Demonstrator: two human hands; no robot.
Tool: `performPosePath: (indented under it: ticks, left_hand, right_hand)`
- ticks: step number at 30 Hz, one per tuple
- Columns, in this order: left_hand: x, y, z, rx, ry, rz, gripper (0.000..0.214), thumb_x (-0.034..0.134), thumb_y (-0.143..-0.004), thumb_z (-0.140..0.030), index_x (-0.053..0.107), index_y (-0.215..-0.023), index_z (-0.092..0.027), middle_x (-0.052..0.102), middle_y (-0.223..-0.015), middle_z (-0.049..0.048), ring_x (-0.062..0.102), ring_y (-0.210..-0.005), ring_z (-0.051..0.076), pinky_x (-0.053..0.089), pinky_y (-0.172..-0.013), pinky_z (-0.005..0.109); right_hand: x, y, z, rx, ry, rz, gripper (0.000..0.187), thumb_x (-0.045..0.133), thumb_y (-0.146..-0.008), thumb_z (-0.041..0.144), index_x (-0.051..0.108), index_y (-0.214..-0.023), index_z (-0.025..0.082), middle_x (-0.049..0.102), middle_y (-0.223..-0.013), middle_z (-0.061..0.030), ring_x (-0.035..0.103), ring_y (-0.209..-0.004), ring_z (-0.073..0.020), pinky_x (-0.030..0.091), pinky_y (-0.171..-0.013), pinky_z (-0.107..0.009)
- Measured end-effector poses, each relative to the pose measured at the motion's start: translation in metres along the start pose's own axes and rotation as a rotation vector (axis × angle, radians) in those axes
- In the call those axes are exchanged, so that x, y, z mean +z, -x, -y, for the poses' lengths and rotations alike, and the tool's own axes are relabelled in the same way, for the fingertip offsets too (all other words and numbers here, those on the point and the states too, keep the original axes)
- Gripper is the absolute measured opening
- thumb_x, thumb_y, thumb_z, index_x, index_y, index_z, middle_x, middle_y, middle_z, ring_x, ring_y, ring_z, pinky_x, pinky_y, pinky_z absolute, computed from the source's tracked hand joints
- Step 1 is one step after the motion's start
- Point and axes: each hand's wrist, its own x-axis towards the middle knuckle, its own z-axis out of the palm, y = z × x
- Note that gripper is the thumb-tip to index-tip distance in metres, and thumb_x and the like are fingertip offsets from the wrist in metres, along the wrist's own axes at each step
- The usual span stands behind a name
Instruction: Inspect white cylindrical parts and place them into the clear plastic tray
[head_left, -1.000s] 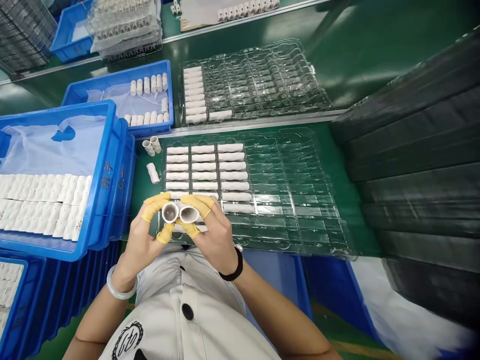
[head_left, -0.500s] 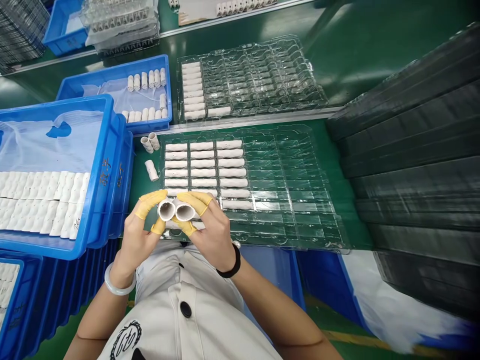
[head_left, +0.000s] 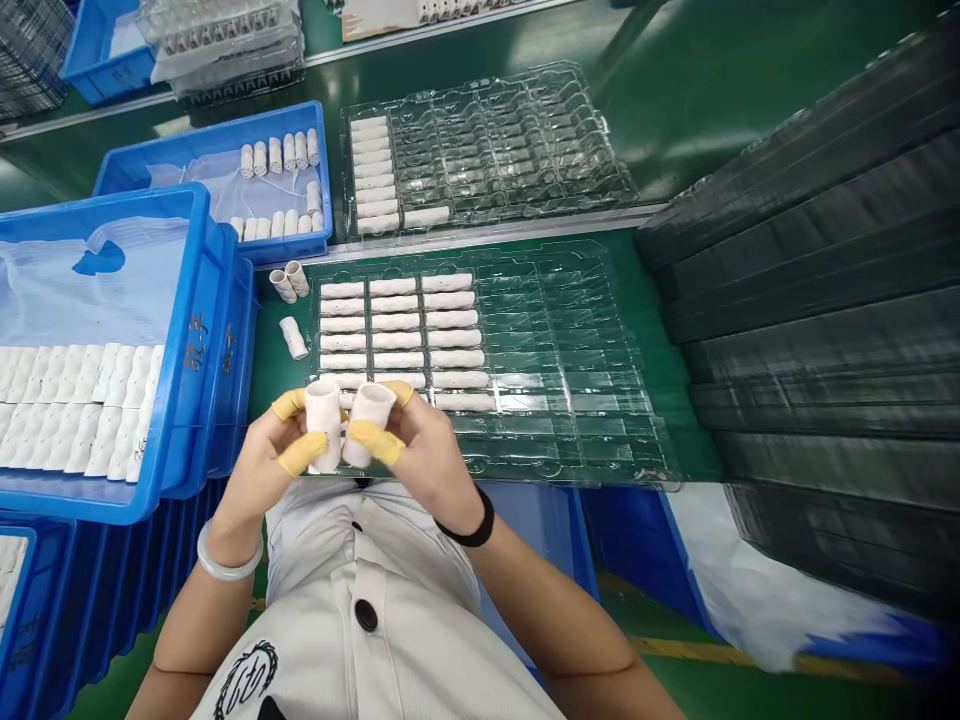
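At our far left the blue bin [head_left: 196, 300] holds rows of white tubes [head_left: 82, 415]. Three loose tubes [head_left: 293, 338] lie on the green tabletop [head_left: 274, 375] between the bin and the tray. Our left hand [head_left: 259, 470] has its grip closed on the left tube [head_left: 324, 425], with a yellow-capped thumb and forefinger pinching it upright. Just beside it, the right tube [head_left: 365, 420] is pinched the same way in our right hand [head_left: 431, 470]. Both tubes are held over the near-left corner of the clear tray [head_left: 570, 420]. We judge the tray about a third full. Three columns at its left are loaded, and the pockets to the right stand empty.
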Motion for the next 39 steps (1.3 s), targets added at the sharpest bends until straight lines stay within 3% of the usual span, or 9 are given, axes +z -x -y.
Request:
performPosePath:
  ticks: [3,9,12,16,22,28,32,35,39]
  left_hand:
    - [0.001,-0.006,-0.001,-0.257,0.342,0.044,0.04,0.078,-0.074,-0.048,0.067,-0.097,-0.018,0.072,-0.085,0.0075,0.072,-0.08,0.026,0.061,-0.072,0.04]
    - [0.009,-0.015,0.006,-0.494,0.538,0.039,0.04,0.076,-0.076,-0.051,0.066,-0.1,-0.021,0.073,-0.101,0.0077,0.071,-0.104,0.025,0.059,-0.099,0.041]
    - [0.011,-0.016,0.009,-0.514,0.544,0.058,0.043,0.074,-0.078,-0.053,0.066,-0.106,-0.022,0.073,-0.108,0.0086,0.067,-0.116,0.025,0.055,-0.106,0.039]
    - [0.017,-0.017,0.004,-0.571,0.707,0.019,0.03,0.073,-0.084,-0.04,0.067,-0.105,-0.019,0.074,-0.109,0.0075,0.071,-0.109,0.019,0.057,-0.101,0.027]
    - [0.033,-0.021,-0.019,-0.789,1.049,-0.204,0.042,0.025,-0.105,-0.03,0.053,-0.129,-0.008,0.075,-0.089,0.0113,0.076,-0.079,0.014,0.061,-0.075,0.019]
    - [0.039,-0.024,-0.028,-0.823,1.092,-0.279,0.042,0.023,-0.106,-0.03,0.054,-0.123,-0.008,0.074,-0.084,0.0108,0.075,-0.073,0.014,0.061,-0.067,0.018]
    - [0.037,-0.016,-0.024,-0.651,0.949,-0.212,0.024,0.042,-0.1,-0.025,0.062,-0.099,-0.012,0.074,-0.084,0.0079,0.073,-0.071,0.015,0.061,-0.066,0.023]
    - [0.032,-0.003,-0.02,-0.267,0.707,-0.043,0.02,0.07,-0.086,-0.032,0.068,-0.095,-0.014,0.074,-0.082,0.0058,0.068,-0.063,0.015,0.057,-0.059,0.025]
    - [0.025,0.012,-0.02,0.173,0.247,0.085,0.023,0.074,-0.084,-0.031,0.073,-0.104,-0.02,0.073,-0.083,0.0046,0.067,-0.073,0.017,0.055,-0.07,0.027]
  right_hand:
    - [-0.006,-0.006,0.004,0.356,-0.475,0.091,0.046,0.075,-0.078,0.059,0.061,-0.094,0.018,0.062,-0.065,0.0027,0.046,-0.042,-0.0069,0.036,-0.033,-0.018]
    - [-0.009,-0.021,-0.005,0.699,-1.01,0.054,0.033,0.061,-0.098,0.044,0.063,-0.085,0.013,0.066,-0.067,0.0022,0.048,-0.041,-0.0003,0.042,-0.036,-0.006]
    - [-0.009,-0.021,-0.008,0.76,-1.109,0.036,0.041,0.049,-0.103,0.044,0.065,-0.085,0.011,0.066,-0.066,0.0018,0.048,-0.041,0.0005,0.044,-0.038,-0.003]
    - [-0.009,-0.018,-0.007,0.774,-1.177,0.004,0.044,0.044,-0.105,0.043,0.065,-0.083,0.012,0.066,-0.067,0.0017,0.049,-0.042,0.0,0.045,-0.038,-0.004]
    - [-0.009,-0.018,0.001,0.796,-1.23,-0.042,0.054,0.024,-0.11,0.035,0.062,-0.083,0.009,0.066,-0.064,-0.0007,0.05,-0.039,-0.0013,0.044,-0.035,-0.006]
    - [-0.008,-0.021,0.006,0.799,-1.236,-0.067,0.057,0.021,-0.11,0.034,0.061,-0.08,0.007,0.065,-0.061,-0.002,0.05,-0.036,-0.0021,0.04,-0.032,-0.007]
    - [-0.009,-0.022,0.007,0.795,-1.216,-0.044,0.057,0.022,-0.11,0.034,0.061,-0.079,0.008,0.064,-0.061,-0.0019,0.05,-0.037,-0.0021,0.04,-0.032,-0.007]
    - [-0.009,-0.023,0.007,0.789,-1.177,-0.083,0.052,0.025,-0.11,0.033,0.061,-0.08,0.009,0.064,-0.061,-0.0008,0.048,-0.037,-0.0021,0.043,-0.035,-0.008]
    - [-0.007,-0.023,0.007,0.795,-1.123,-0.132,0.047,0.031,-0.11,0.032,0.061,-0.08,0.011,0.064,-0.061,0.001,0.048,-0.039,-0.0023,0.047,-0.041,-0.009]
